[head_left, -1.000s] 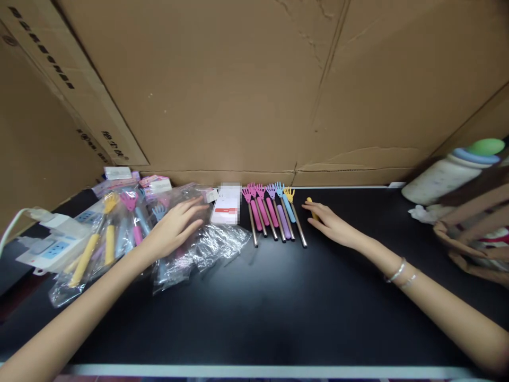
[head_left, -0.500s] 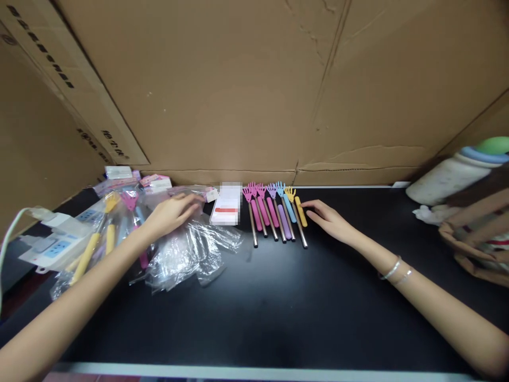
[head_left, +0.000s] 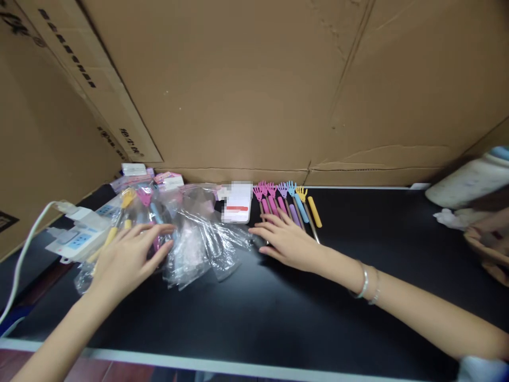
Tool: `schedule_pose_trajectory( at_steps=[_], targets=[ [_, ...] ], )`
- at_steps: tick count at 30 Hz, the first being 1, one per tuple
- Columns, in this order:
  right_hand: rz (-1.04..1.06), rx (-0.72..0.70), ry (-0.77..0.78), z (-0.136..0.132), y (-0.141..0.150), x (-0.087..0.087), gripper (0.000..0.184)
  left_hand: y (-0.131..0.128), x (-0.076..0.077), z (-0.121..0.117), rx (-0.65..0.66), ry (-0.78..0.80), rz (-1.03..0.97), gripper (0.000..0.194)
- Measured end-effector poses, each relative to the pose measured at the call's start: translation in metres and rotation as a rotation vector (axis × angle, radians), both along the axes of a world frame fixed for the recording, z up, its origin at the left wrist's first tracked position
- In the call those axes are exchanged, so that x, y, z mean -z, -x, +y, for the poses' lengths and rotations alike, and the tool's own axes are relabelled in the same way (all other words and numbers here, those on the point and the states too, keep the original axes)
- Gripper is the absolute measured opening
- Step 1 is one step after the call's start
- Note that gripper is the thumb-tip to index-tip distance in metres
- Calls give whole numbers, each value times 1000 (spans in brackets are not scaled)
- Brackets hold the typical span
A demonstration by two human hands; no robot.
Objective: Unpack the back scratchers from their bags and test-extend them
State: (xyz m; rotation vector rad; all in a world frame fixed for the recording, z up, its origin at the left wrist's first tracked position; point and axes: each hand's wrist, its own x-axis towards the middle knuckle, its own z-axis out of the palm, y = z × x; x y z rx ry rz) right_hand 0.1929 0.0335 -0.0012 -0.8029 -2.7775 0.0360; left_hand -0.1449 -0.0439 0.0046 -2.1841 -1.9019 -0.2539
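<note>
Several back scratchers lie in a row on the black table, with pink, purple, blue and yellow hand-shaped heads pointing away from me. My right hand is over the lower ends of the row, its fingers stretched out to the left and hiding several shafts; whether it touches them I cannot tell. On the left, more back scratchers lie in clear plastic bags. Above these bagged ones is my left hand, fingers extended and apart, with nothing visible in its grasp.
A white phone, partly blurred, lies between the bags and the row. At the left stands a white power strip with a cable. A pale bottle and a brown bag are at the right. Cardboard walls the back.
My left hand has come back toward me, from the plastic bags to the bagged back scratchers. My right hand has swept left across the row. The view has shifted slightly left.
</note>
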Motion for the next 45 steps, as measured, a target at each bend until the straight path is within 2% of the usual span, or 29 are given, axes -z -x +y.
schedule_pose_trajectory(
  at_steps=[4, 11, 15, 19, 21, 24, 28, 34, 37, 40, 45],
  targets=[
    [-15, -74, 46, -10, 30, 10, 35, -8, 9, -9, 65, 17, -89, 33],
    [58, -204, 201, -15, 55, 4, 35, -14, 17, 2, 193, 152, -260, 39],
    [154, -175, 440, -2, 61, 6, 29, -15, 17, 8, 271, 240, -299, 38],
    [340, -149, 659, 11, 60, 11, 25, -16, 18, 12, 329, 239, -332, 36],
    [381, -117, 735, 16, 61, 12, 22, -20, 19, 15, 359, 240, -329, 36],
    [408, -85, 796, 20, 64, 12, 29, -25, 20, 20, 400, 251, -301, 36],
    [403, -75, 726, 21, 75, 9, 42, -23, 20, 23, 410, 272, -247, 39],
    [193, -42, 293, 14, 95, 3, 64, -8, 23, 19, 375, 168, -126, 48],
    [98, -72, 143, 12, 103, 1, 63, 1, 28, 15, 343, 132, -91, 52],
    [115, -85, 171, 13, 107, 1, 58, 9, 33, 9, 292, 137, -94, 51],
    [284, -114, 482, 21, 110, 8, 42, 12, 28, 3, 203, 175, -219, 37]
  ],
)
